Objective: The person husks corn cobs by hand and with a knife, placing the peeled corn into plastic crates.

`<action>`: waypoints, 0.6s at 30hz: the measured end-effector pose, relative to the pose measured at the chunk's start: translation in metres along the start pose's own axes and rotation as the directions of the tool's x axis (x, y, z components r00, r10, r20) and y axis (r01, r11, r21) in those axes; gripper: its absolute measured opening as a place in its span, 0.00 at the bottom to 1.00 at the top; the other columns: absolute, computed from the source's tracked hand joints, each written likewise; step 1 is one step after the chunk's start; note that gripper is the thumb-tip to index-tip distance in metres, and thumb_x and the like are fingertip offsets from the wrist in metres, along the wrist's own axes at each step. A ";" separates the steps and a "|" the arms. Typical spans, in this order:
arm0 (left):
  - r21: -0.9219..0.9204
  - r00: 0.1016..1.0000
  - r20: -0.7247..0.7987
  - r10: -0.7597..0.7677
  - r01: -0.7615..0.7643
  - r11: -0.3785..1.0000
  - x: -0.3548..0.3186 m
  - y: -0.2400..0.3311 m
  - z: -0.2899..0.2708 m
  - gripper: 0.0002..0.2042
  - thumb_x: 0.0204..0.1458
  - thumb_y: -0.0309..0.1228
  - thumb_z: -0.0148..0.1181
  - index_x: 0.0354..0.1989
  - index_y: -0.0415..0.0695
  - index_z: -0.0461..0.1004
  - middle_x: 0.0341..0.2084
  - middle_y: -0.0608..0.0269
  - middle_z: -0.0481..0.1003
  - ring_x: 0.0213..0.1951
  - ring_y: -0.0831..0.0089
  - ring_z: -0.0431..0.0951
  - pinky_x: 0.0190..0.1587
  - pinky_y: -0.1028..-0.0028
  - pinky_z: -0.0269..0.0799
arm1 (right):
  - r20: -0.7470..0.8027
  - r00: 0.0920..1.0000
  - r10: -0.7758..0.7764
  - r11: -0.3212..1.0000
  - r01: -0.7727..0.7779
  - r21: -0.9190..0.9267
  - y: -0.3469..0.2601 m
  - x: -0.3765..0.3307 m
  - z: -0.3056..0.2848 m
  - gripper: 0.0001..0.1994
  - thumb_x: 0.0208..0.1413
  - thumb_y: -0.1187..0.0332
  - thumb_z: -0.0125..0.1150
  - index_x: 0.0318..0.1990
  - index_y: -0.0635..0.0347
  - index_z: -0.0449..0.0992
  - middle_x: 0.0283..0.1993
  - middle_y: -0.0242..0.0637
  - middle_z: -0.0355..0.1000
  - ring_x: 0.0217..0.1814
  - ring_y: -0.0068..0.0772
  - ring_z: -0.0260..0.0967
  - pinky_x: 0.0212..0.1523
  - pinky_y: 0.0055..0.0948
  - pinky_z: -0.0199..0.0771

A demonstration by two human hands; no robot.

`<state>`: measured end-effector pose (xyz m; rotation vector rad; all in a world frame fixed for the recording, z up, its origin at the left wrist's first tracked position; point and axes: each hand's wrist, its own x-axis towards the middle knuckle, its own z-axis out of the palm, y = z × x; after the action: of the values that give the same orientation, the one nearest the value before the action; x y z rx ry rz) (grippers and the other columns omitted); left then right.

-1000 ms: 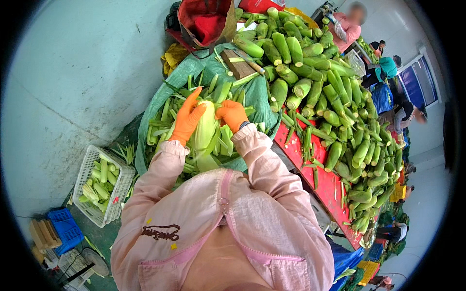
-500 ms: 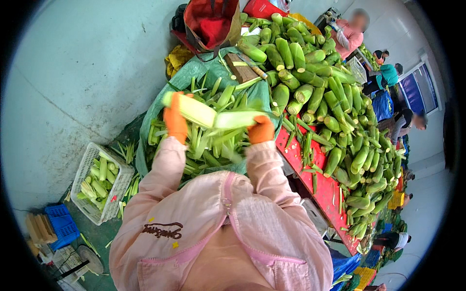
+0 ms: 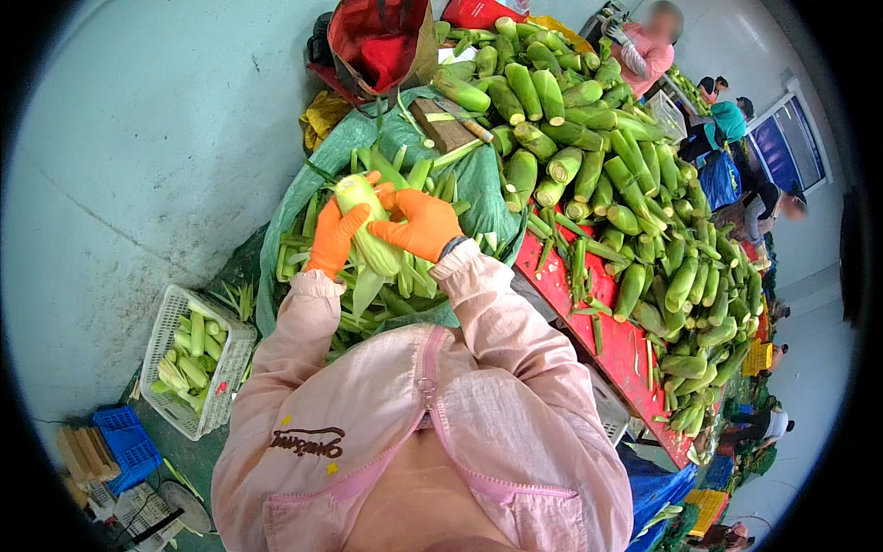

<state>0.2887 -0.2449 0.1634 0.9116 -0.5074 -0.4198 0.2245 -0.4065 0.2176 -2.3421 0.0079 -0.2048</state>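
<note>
I hold a corn cob in both orange-gloved hands over the green sack of husks. My left hand wraps its lower side, grip closed on it; my right hand presses fingers onto its husk. A corn pile covers the red bench to my right; a white crate sits lower left.

I'm wearing orange gloves and pink sleeves, gripping a pale green cob over a green sheet; red table, white crate.
</note>
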 end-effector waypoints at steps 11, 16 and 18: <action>-0.114 0.997 0.069 -0.044 0.052 0.992 -0.007 0.007 0.004 0.39 0.52 0.47 0.62 0.67 0.35 0.55 0.62 0.47 0.63 0.59 0.60 0.68 0.62 0.63 0.63 | 0.156 0.962 0.222 0.167 -0.195 0.966 0.039 -0.005 0.020 0.05 0.46 0.71 0.62 0.29 0.62 0.75 0.31 0.34 0.75 0.30 0.28 0.70 0.34 0.27 0.71; -0.399 0.985 -0.141 -0.096 0.032 0.916 -0.002 -0.020 0.002 0.34 0.56 0.50 0.56 0.65 0.40 0.59 0.51 0.47 0.73 0.49 0.58 0.74 0.53 0.61 0.70 | 0.095 0.989 0.110 -0.134 -0.080 0.988 0.010 -0.015 0.017 0.15 0.46 0.72 0.59 0.43 0.69 0.74 0.41 0.42 0.76 0.41 0.35 0.74 0.41 0.33 0.72; -0.420 0.955 -0.219 -0.201 0.094 0.903 0.005 -0.020 -0.003 0.32 0.58 0.54 0.51 0.61 0.39 0.64 0.42 0.50 0.76 0.42 0.60 0.75 0.51 0.63 0.71 | 0.167 0.986 -0.009 -0.130 -0.167 0.977 0.006 -0.026 0.003 0.15 0.45 0.72 0.60 0.42 0.70 0.75 0.40 0.43 0.77 0.41 0.35 0.74 0.41 0.33 0.72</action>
<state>0.2922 -0.2568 0.1460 0.5886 -0.0999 -0.5145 0.1999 -0.4069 0.2073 -0.6518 -0.0516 0.0448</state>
